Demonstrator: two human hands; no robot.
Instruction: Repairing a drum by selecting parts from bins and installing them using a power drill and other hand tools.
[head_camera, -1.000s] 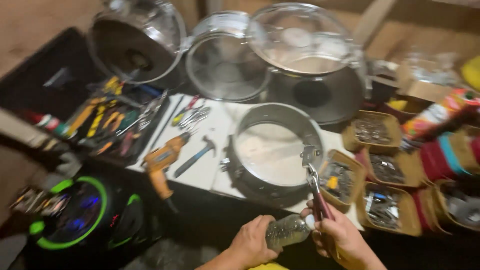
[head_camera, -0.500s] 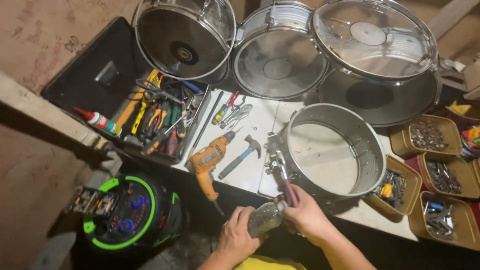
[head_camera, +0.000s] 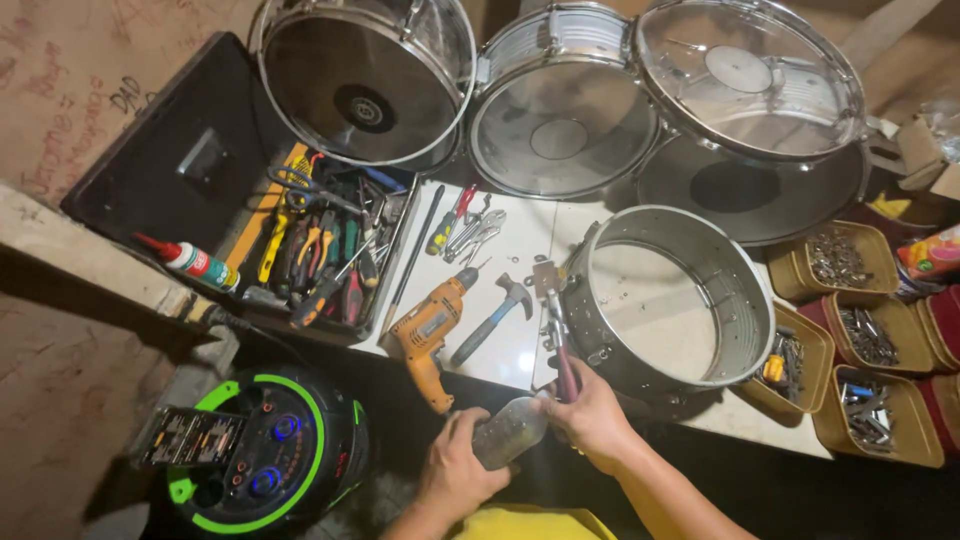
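Left hand (head_camera: 455, 470): clenched around small clear plastic bottle (head_camera: 510, 432), below table edge. Right hand (head_camera: 590, 420): grasping maroon-handled pliers (head_camera: 556, 325), upright beside bare metal drum shell (head_camera: 668, 300). Nearby: orange power drill (head_camera: 428, 332).

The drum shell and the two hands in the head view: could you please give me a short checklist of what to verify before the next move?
1. Left hand grips the clear bottle: ok.
2. Right hand holds the pliers by the handle: ok.
3. Pliers' head meets a lug on the drum shell: cannot tell, too small.
4. Shell rests flat on the white board: ok.
5. Hammer and orange drill lie apart from the hands: ok.
6. Bottle capped: cannot tell.
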